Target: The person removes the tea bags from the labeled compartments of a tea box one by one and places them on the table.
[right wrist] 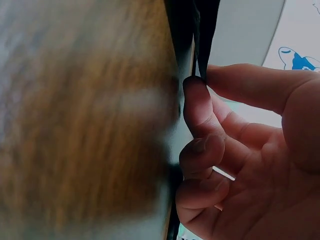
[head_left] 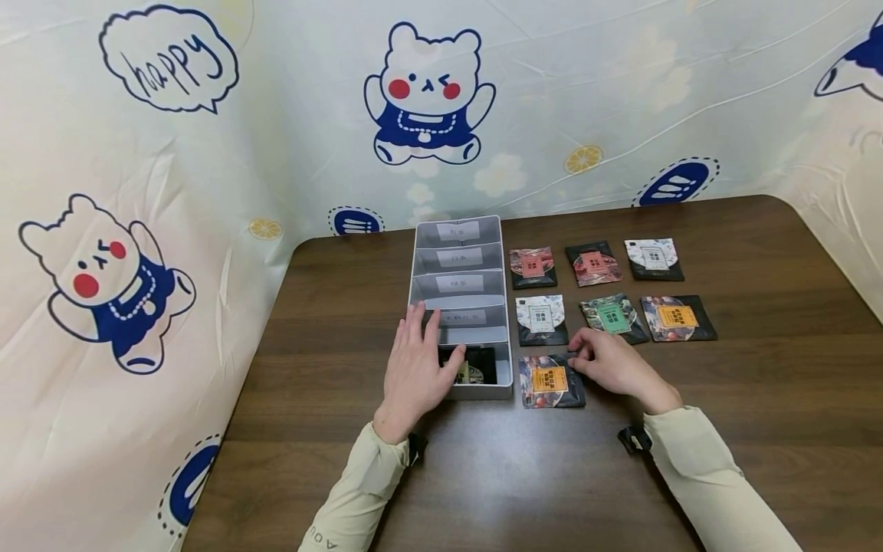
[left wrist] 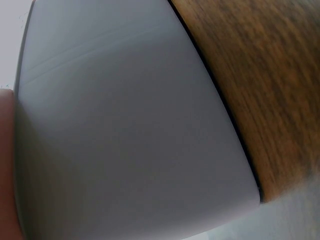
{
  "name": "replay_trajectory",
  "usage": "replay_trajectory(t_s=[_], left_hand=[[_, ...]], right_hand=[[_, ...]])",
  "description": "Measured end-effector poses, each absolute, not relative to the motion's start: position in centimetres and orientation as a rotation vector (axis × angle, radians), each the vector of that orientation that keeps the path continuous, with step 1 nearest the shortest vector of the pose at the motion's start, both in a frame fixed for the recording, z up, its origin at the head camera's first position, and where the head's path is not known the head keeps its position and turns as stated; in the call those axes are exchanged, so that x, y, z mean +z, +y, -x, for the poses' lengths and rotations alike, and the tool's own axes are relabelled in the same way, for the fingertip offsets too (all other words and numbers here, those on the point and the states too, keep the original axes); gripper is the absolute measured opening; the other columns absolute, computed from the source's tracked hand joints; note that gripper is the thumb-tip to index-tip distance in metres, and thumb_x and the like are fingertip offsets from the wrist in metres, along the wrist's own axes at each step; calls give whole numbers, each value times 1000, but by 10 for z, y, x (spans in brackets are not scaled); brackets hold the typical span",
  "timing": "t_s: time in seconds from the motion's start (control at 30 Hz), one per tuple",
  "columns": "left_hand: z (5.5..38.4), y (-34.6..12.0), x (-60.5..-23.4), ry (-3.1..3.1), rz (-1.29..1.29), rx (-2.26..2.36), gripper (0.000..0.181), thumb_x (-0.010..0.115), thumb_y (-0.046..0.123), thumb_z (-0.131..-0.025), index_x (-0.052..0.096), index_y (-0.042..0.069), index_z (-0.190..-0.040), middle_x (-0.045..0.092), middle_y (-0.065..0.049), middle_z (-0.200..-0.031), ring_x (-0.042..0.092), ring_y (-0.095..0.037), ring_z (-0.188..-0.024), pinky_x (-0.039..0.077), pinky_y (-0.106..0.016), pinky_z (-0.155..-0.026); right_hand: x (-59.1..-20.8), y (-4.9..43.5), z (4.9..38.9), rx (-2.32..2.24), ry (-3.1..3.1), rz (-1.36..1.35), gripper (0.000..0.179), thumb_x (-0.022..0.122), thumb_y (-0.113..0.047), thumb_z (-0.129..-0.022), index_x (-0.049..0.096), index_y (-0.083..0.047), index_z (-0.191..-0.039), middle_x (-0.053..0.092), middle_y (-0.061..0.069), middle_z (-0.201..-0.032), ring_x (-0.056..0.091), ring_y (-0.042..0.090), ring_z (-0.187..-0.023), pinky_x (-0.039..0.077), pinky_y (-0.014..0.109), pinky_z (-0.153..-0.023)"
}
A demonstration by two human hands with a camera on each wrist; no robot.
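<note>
My left hand rests with fairly straight fingers on the left side of a grey divided box, whose outer wall fills the left wrist view. In the box's front compartment lies a dark sachet, partly covered by the left thumb. To the right of the box, my right hand pinches the right edge of an orange-labelled tea sachet between thumb and forefinger. In the right wrist view the dark edge of that sachet shows between the fingertips, the other fingers curled below.
Behind the right hand lie a white sachet, a green-labelled sachet and another orange-labelled sachet. Farther back are two red-labelled sachets and a second white sachet. A printed curtain hangs behind the wooden table.
</note>
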State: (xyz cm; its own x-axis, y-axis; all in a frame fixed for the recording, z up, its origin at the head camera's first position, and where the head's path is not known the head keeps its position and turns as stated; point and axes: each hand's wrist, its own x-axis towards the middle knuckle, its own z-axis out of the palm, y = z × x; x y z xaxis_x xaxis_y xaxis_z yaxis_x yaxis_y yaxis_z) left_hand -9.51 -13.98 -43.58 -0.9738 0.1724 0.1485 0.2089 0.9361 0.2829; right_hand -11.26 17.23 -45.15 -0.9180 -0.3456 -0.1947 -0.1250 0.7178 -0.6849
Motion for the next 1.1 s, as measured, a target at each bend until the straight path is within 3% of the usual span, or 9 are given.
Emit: replay_trajectory(t_s=[0.87, 1.1], left_hand=[[94, -139, -437, -2920, 300, -447, 66, 49, 48, -94, 43, 4, -144, 30, -19, -155, 23, -33, -148, 19, -46, -121], [94, -139, -438, -2861, 340, -437, 58, 47, 39, -95, 46, 2, -140, 33, -22, -152, 26, -35, -146, 23, -47, -120]], right_hand=[[-447, 171, 110, -890, 2670, 306, 20, 62, -17, -90, 63, -3, -104, 59, 3, -75, 49, 15, -63, 38, 28, -57], [-447, 172, 110, -895, 2670, 306, 20, 61, -17, -91, 62, -3, -105, 57, 3, -73, 48, 15, -62, 38, 28, -56]])
